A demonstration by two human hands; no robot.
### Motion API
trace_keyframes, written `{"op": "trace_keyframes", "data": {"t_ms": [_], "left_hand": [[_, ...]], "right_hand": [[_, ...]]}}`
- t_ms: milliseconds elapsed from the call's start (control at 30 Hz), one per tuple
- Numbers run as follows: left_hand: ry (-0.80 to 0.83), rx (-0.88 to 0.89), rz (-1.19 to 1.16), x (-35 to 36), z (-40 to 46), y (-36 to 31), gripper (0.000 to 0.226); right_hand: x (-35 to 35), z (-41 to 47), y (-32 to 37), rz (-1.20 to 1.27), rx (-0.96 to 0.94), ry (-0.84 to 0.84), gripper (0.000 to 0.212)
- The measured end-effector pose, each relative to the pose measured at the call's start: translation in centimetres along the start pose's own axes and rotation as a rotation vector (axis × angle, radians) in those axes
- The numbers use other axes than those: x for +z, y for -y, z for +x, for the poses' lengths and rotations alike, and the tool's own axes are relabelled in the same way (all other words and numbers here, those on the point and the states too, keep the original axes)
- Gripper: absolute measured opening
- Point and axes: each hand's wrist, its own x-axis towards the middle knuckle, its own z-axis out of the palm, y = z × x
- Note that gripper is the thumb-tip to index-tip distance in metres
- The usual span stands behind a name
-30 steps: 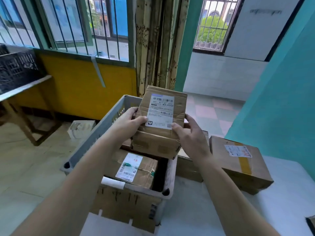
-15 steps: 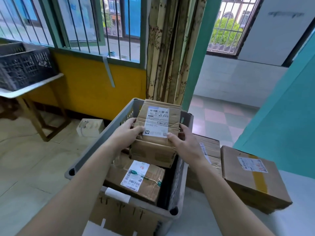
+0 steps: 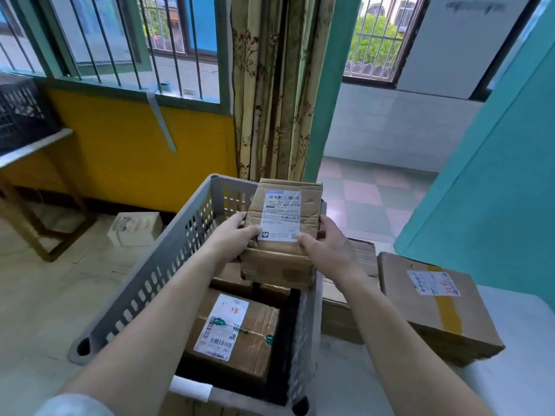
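I hold a small worn cardboard parcel (image 3: 282, 232) with a white shipping label over the far end of a grey perforated plastic crate (image 3: 156, 274). My left hand (image 3: 232, 240) grips its left side, thumb on the label's lower corner. My right hand (image 3: 326, 243) grips its right side, thumb on the label's other lower corner. Below, inside the crate, lies another labelled cardboard parcel (image 3: 237, 334), with more brown boxes under the held one.
To the right, two cardboard boxes, one plain (image 3: 348, 298) and one with yellow tape (image 3: 435, 304), sit on a white surface (image 3: 510, 370). A small white box (image 3: 135, 228) lies on the floor at left. A black crate (image 3: 21, 112) rests on a table by the barred window.
The held parcel has sunk lower, closer to the boxes in the crate and toward its far end. Both hands keep the same grip. The camera view shifted slightly right.
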Motion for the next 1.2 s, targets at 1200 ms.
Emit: {"op": "trace_keyframes", "data": {"t_ms": [1200], "left_hand": [[-0.145, -0.081, 0.259, -7.0, 7.7, 6.0, 0.069]], "right_hand": [[12.9, 7.8, 2.5, 0.166, 0.230, 0.208, 0.057]]}}
